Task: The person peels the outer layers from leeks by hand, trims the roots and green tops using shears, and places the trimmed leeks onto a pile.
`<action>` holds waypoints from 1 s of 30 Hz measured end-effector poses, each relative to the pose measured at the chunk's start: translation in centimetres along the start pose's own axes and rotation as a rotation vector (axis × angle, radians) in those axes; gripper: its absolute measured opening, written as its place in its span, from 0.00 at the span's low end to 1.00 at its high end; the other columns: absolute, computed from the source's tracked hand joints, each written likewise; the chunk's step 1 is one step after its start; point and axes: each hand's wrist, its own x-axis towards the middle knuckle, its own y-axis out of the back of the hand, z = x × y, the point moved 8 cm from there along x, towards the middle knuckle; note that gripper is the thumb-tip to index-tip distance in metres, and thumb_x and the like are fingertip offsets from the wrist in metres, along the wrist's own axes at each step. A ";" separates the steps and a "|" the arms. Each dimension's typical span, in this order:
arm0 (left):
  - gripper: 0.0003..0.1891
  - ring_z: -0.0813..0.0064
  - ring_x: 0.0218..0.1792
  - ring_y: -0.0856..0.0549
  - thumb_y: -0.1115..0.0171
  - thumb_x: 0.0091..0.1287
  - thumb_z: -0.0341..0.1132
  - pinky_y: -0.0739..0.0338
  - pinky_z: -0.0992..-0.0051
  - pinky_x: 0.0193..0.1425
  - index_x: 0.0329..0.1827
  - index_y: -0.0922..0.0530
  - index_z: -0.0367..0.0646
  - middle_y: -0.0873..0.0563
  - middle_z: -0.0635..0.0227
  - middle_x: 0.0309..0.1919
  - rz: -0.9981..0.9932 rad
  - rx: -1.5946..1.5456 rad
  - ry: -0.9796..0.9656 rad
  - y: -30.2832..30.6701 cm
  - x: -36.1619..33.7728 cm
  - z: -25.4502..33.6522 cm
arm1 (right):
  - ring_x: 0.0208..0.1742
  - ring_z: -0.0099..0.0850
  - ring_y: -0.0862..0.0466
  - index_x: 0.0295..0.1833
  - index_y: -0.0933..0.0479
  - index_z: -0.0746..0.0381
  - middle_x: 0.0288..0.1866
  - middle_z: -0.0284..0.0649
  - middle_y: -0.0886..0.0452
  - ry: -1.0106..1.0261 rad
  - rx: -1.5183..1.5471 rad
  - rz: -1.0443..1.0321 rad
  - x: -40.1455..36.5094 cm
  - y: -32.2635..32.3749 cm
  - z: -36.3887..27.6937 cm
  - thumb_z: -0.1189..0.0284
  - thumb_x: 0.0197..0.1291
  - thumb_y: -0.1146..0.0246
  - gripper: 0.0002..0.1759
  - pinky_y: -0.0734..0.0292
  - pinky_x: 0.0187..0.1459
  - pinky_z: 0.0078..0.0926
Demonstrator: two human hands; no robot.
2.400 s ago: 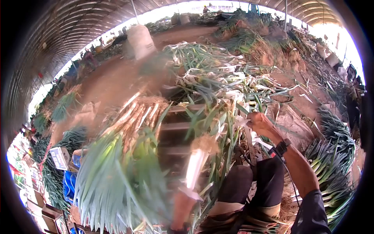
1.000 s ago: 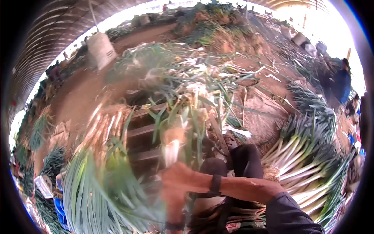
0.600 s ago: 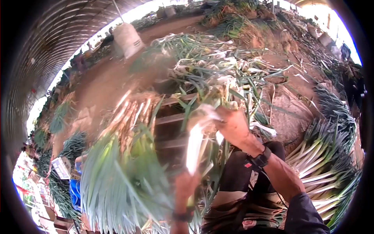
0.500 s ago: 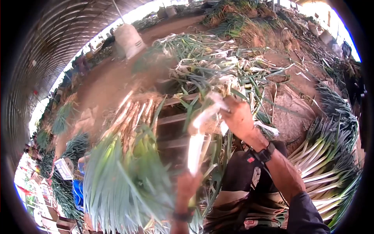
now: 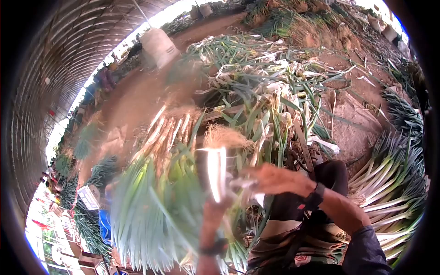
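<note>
A green onion (image 5: 217, 172) with a bright white stalk stands upright, its tan roots (image 5: 225, 136) at the top. My left hand (image 5: 217, 205) is closed around it below the white part. Just right of the stalk is my right hand (image 5: 280, 180), its fingers stretching left and smeared by motion. At those fingertips a whitish blur shows, perhaps a peeled leaf. Beside my left hand lies a bundle of green onions (image 5: 158, 201), white stalks and roots pointing away from me, green tops towards me.
Beyond my hands spreads a heap of stripped leaves (image 5: 256, 73). White-stalked green onions (image 5: 385, 192) are piled at my right. A brown sack (image 5: 350, 121) lies on the ground nearby. Farther back stands a white sack-like container (image 5: 159, 47); a blue object (image 5: 105, 224) is at left.
My right hand has come down and nearer, from above the stalk to beside it. The white strip stretched between the hands is no longer there; the roots now show clearly.
</note>
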 end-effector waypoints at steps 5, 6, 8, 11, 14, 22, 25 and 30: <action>0.13 0.77 0.37 0.17 0.36 0.67 0.35 0.22 0.73 0.44 0.49 0.15 0.36 0.12 0.67 0.37 -0.001 0.089 0.051 0.7 0.4 0.7 | 0.47 0.41 0.12 0.69 0.32 0.66 0.58 0.54 0.19 0.265 -0.061 0.208 3.0 -6.9 1.3 0.70 0.70 0.38 0.25 0.11 0.47 0.39; 0.12 0.77 0.37 0.17 0.35 0.67 0.35 0.23 0.74 0.44 0.48 0.15 0.37 0.12 0.68 0.37 0.010 0.034 0.054 0.9 0.2 0.6 | 0.44 0.41 0.11 0.66 0.30 0.67 0.53 0.55 0.16 0.273 -0.157 0.234 3.3 -7.3 1.2 0.69 0.70 0.39 0.22 0.12 0.45 0.40; 0.12 0.77 0.36 0.17 0.34 0.65 0.36 0.23 0.74 0.43 0.45 0.16 0.37 0.13 0.69 0.36 0.033 -0.077 0.057 1.4 -0.3 0.3 | 0.36 0.43 0.13 0.59 0.26 0.67 0.40 0.52 0.16 0.101 -0.294 0.046 1.8 -6.7 -0.7 0.65 0.73 0.42 0.18 0.15 0.38 0.42; 0.11 0.77 0.36 0.18 0.33 0.64 0.36 0.24 0.75 0.42 0.43 0.16 0.37 0.14 0.69 0.35 0.055 -0.113 0.100 2.4 -0.6 1.4 | 0.21 0.41 0.22 0.48 0.20 0.61 0.22 0.43 0.23 0.186 -0.316 0.158 1.0 -7.1 1.4 0.62 0.73 0.44 0.14 0.25 0.25 0.40; 0.10 0.77 0.35 0.17 0.33 0.64 0.35 0.25 0.75 0.41 0.42 0.16 0.37 0.14 0.69 0.34 0.066 -0.076 0.160 2.9 -0.5 1.0 | 0.25 0.34 0.17 0.48 0.17 0.64 0.30 0.41 0.18 0.230 -0.558 0.373 -0.8 -2.5 -0.6 0.77 0.71 0.42 0.09 0.15 0.28 0.23; 0.19 0.68 0.39 0.12 0.40 0.61 0.29 0.19 0.70 0.47 0.54 0.18 0.31 0.11 0.63 0.40 -0.006 -0.321 0.194 2.7 -0.4 -4.4 | 0.31 0.30 0.15 0.64 0.27 0.68 0.41 0.46 0.16 -0.036 0.269 0.202 0.1 -0.8 0.8 0.60 0.71 0.39 0.26 0.15 0.35 0.26; 0.23 0.66 0.41 0.12 0.42 0.58 0.28 0.18 0.69 0.48 0.58 0.19 0.31 0.10 0.59 0.43 -0.058 -0.570 0.281 0.8 -1.6 -5.0 | 0.30 0.29 0.21 0.58 0.27 0.69 0.38 0.41 0.21 0.060 0.268 0.192 2.4 -3.6 2.5 0.63 0.70 0.38 0.21 0.23 0.29 0.25; 0.25 0.63 0.59 0.17 0.43 0.74 0.33 0.26 0.66 0.68 0.72 0.30 0.34 0.16 0.57 0.58 -0.280 -0.551 0.155 -1.7 -3.5 3.5 | 0.24 0.26 0.27 0.57 0.26 0.69 0.41 0.41 0.21 -0.171 0.238 0.237 3.2 -1.9 2.6 0.73 0.68 0.41 0.15 0.31 0.21 0.20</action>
